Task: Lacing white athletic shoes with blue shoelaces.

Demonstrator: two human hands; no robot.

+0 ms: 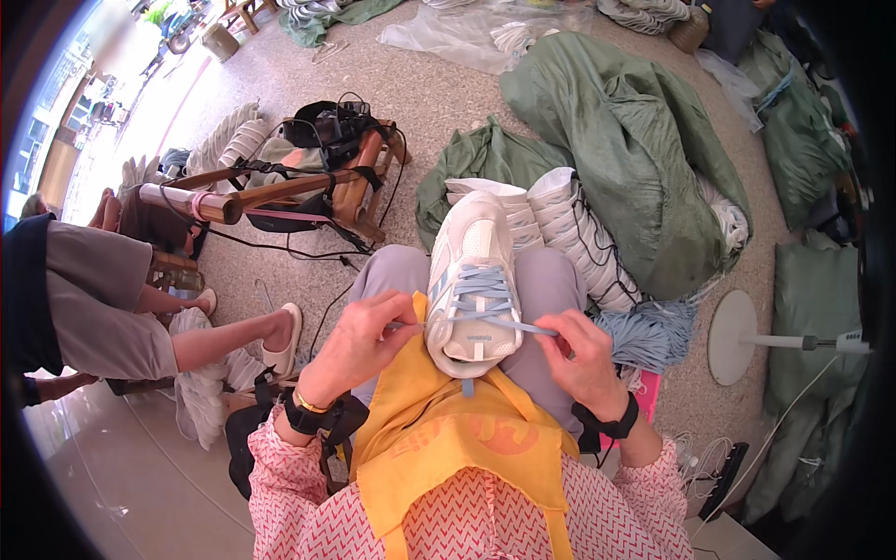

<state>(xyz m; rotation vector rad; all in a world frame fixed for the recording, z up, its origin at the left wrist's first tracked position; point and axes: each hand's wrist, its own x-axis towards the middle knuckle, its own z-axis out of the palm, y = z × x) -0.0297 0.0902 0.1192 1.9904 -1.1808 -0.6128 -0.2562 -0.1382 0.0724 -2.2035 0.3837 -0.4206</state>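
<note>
A white sneaker [474, 233] rests on my lap between my knees, its toe pointing away from me. Pale blue shoelace [485, 284] criss-crosses its upper, and the two loose ends cross over the tongue. Left of the shoe, my left hand [366, 338] pinches one lace end between thumb and fingers. On the other side my right hand [581, 353] pinches the other end, drawn out sideways. Both laces look taut. A yellow apron [448, 448] covers my lap beneath the heel.
Stacked white shoe uppers [581, 245] and a big green sack [621, 121] lie beyond my knees. A bundle of blue laces [653, 334] sits at right, near a white fan-like stand [734, 338]. A wooden stool [364, 182] with cables stands left, beside another person's leg [229, 341].
</note>
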